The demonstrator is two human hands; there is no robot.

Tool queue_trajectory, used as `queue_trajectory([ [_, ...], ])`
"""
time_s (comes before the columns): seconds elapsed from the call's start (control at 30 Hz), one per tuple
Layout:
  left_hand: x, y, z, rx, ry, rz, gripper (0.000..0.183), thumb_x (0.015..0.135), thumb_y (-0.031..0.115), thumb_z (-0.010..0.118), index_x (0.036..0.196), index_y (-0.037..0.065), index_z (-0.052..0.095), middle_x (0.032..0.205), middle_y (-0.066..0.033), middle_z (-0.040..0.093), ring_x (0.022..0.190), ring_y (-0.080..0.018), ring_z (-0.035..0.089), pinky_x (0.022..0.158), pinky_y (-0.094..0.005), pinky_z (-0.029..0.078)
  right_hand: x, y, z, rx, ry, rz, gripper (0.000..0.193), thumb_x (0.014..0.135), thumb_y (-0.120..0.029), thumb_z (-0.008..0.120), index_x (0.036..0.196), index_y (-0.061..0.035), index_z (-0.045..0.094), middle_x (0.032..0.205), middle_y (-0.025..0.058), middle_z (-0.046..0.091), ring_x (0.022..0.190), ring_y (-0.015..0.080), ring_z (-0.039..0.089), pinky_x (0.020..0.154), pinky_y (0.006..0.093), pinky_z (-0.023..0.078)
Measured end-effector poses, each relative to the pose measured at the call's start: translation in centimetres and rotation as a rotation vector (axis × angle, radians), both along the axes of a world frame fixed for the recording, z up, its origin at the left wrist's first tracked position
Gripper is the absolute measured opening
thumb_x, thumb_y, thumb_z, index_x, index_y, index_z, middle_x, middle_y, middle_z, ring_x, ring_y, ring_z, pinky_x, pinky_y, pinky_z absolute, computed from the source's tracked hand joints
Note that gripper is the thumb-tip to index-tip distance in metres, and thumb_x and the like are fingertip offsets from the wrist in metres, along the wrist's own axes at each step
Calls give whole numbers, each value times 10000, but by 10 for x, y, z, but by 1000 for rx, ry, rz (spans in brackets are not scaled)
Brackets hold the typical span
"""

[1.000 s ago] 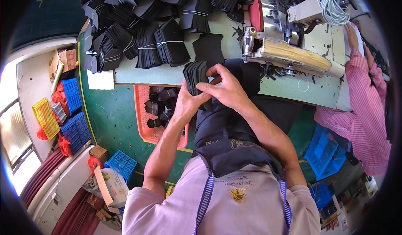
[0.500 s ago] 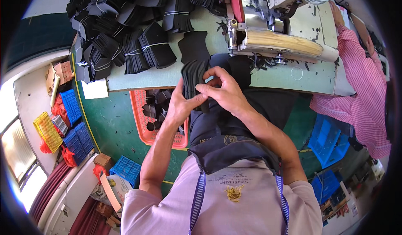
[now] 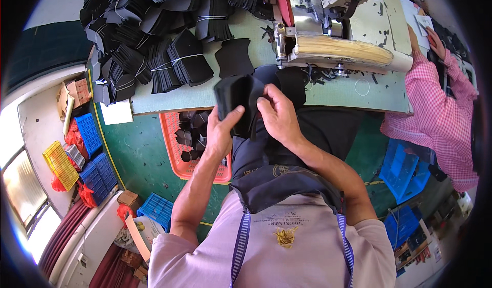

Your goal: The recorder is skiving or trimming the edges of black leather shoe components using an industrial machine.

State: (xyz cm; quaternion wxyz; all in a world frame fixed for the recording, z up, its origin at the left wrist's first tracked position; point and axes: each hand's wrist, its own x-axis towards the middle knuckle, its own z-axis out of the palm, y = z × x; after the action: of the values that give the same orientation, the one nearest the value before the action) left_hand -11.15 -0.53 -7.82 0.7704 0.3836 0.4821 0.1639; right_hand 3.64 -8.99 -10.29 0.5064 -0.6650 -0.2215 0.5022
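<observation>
Okay, black stack is held at the table's near edge: left hand clamped on it, right hand pinching its right side. Probably light, bendy; I'd grip both long sides.

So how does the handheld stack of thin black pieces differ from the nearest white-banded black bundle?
The held stack sits between left hand and right hand; the banded bundle lies on the green table. The held stack is parted, with no visible band; the banded bundle is tied. Both are black.
</observation>
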Motion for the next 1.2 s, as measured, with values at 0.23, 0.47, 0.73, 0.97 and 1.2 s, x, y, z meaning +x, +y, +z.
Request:
queue_trajectory([
  [0.23,-13,18,-8,-332,-273,290,482,873,37,525,1330,-92,444,1168,-280,616,1089,-420,649,960,-534,543,45,-16,-4,-65,-733,-135,281,957,-115,576,1216,-5,561,998,233,647,907,392,629,809,468,484],
  [0.47,6,11,-4,-358,-263,273,425,824,-66,629,1244,-35,564,1148,-173,656,1056,-311,673,945,-470,554,14,3,6,59,-379,-47,352,891,-185,723,1164,3,606,921,134,655,734,231,624,690,362,502],
  [0.73,-6,15,-4,-253,-211,304,396,882,-21,654,1266,-14,558,1180,-152,653,1067,-256,668,938,-405,549,0,33,-8,-53,-214,72,276,870,-197,756,965,15,606,798,113,679,696,186,637,662,328,518],
  [0.97,-12,14,-11,-337,-243,332,371,992,189,526,1304,-12,535,1223,-148,642,1109,-255,652,963,-398,539,-4,40,-5,-39,-31,8,242,874,-159,747,973,10,603,814,84,678,700,159,631,659,338,523],
  [1.2,-19,11,-1,-165,-112,417,248,952,95,525,1160,-40,547,1073,-157,660,895,-295,709,733,-409,609,10,84,1,65,-446,-97,377,874,-173,751,1154,-33,539,861,131,660,776,297,656,716,410,529],
])
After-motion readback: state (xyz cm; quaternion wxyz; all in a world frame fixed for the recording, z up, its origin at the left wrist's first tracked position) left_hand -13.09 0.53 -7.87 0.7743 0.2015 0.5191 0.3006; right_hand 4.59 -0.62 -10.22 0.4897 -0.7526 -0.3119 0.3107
